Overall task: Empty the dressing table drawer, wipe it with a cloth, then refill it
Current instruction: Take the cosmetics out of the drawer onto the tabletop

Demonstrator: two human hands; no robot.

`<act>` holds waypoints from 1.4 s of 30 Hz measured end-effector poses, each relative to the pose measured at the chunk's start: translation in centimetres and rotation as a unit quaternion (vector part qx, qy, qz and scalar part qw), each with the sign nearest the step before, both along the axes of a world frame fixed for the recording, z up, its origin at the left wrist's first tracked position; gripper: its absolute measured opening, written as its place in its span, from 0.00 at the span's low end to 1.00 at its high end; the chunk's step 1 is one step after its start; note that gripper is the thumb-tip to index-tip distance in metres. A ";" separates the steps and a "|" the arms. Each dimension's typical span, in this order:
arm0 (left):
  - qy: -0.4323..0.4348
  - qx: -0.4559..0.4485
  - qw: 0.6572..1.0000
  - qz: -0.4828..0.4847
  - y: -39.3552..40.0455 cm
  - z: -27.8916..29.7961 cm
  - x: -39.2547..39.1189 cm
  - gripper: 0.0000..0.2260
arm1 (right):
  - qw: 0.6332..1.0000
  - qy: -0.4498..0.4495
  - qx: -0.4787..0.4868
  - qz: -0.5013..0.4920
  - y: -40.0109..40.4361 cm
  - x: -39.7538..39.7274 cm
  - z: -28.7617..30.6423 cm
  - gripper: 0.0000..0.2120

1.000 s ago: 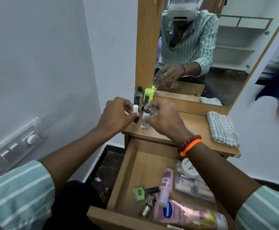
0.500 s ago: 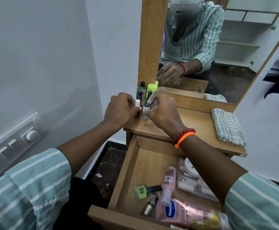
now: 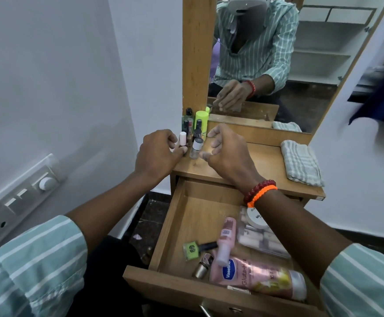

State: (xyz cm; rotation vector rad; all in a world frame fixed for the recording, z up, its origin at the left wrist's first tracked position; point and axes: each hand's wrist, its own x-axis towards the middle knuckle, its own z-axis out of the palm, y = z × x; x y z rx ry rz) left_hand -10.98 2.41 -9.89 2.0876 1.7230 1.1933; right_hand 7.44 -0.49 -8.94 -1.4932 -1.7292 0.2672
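The wooden drawer (image 3: 175,227) is pulled out below the dressing table top (image 3: 262,161). In it lie a green nail polish (image 3: 191,250), a pink tube (image 3: 226,239), a Vaseline lotion bottle (image 3: 255,275), a clear box (image 3: 264,242) and a white round jar (image 3: 257,218). My left hand (image 3: 156,154) pinches a small pink-capped bottle (image 3: 182,138) standing on the table top. Just beside it stands a clear grey-capped bottle (image 3: 196,148). My right hand (image 3: 225,152) hovers next to that bottle, fingers apart and holding nothing.
Several small bottles, one lime green (image 3: 201,120), cluster at the back left against the mirror frame (image 3: 198,53). A folded striped cloth (image 3: 300,162) lies on the right of the top. A white wall with a switch panel (image 3: 24,195) runs close on the left.
My right hand has let go of the grey-capped bottle and spread its fingers; the bottle now stands alone. My left hand still grips the pink-capped bottle.
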 end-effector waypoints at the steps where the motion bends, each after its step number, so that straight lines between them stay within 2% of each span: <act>1: -0.006 0.004 1.000 -0.024 -1.1 -0.1 0.2 0.09 | 1.000 -0.002 -0.012 0.003 -1.1 0.3 -0.2 0.17; 3: 0.002 -0.013 0.994 -0.112 -3.4 -0.6 0.6 0.04 | 0.997 -0.005 -0.071 0.034 -3.4 1.0 -0.9 0.10; 5: 0.064 -0.067 0.970 -0.226 -5.5 -1.7 1.2 0.03 | 0.978 -0.021 -0.170 0.115 -6.0 1.6 -1.7 0.06; 6: 0.104 -0.097 0.952 -0.271 -6.3 -2.4 1.6 0.04 | 0.963 -0.053 -0.208 0.162 -7.2 1.7 -2.3 0.08; 8: 0.170 -0.153 0.922 -0.312 -7.4 -3.9 2.5 0.06 | 0.925 -0.105 -0.271 0.243 -9.6 1.6 -3.9 0.11; 11: 0.194 -0.229 0.896 -0.328 -7.5 -5.7 3.5 0.08 | 0.886 -0.133 -0.327 0.300 -11.8 1.1 -6.3 0.06; 15: 0.218 -0.271 0.881 -0.322 -6.9 -7.9 4.2 0.11 | 0.879 -0.175 -0.299 0.328 -11.5 0.7 -7.2 0.10; 21: 0.207 -0.301 0.878 -0.309 -6.5 -8.3 4.7 0.08 | 0.874 -0.238 -0.227 0.359 -11.7 -0.2 -8.6 0.15; 29: 0.243 -0.304 0.852 -0.351 -6.5 -8.0 5.1 0.08 | 0.872 -0.272 -0.175 0.368 -12.2 0.0 -8.5 0.14; 32: 0.223 -0.290 0.859 -0.359 -6.4 -7.0 4.9 0.10 | 0.882 -0.234 -0.189 0.362 -12.5 0.5 -7.7 0.14; 35: 0.180 -0.262 0.884 -0.343 -6.3 -5.5 3.8 0.09 | 0.908 -0.178 -0.205 0.319 -12.3 1.4 -6.9 0.15; 39: 0.091 -0.227 0.919 -0.310 -6.1 -3.0 1.5 0.05 | 0.933 -0.134 -0.171 0.288 -11.0 2.3 -5.0 0.19; 42: 0.021 -0.178 0.945 -0.274 -5.5 -0.5 -0.1 0.05 | 0.952 -0.074 -0.142 0.263 -9.1 2.6 -3.3 0.15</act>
